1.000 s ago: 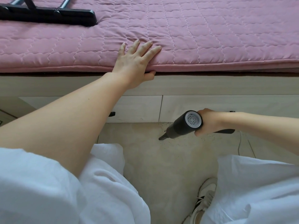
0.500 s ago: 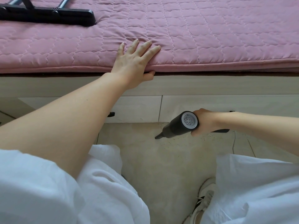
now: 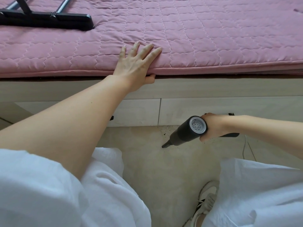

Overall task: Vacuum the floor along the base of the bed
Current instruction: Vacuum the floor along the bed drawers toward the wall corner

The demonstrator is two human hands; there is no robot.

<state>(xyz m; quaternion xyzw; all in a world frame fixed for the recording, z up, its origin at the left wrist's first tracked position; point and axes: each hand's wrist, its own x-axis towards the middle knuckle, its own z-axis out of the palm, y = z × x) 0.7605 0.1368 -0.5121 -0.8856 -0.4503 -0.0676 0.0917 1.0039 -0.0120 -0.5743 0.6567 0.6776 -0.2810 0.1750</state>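
Note:
A small black handheld vacuum with a grey rear vent points its narrow nozzle down-left at the beige floor, just in front of the bed's pale wooden base. My right hand is shut on its handle. Dark crumbs lie on the floor beside the nozzle, close to the base. My left hand lies flat on the edge of the pink quilted mattress, fingers spread on top, thumb hooked under the edge.
A black floor-brush head with metal tubes lies on the mattress at the top left. My white clothing fills the lower corners. My shoe stands on the floor. A thin white cable runs along the floor at right.
The vacuum's nozzle has slid a little to the left along the floor by the bed base. My left hand has stayed on the mattress edge.

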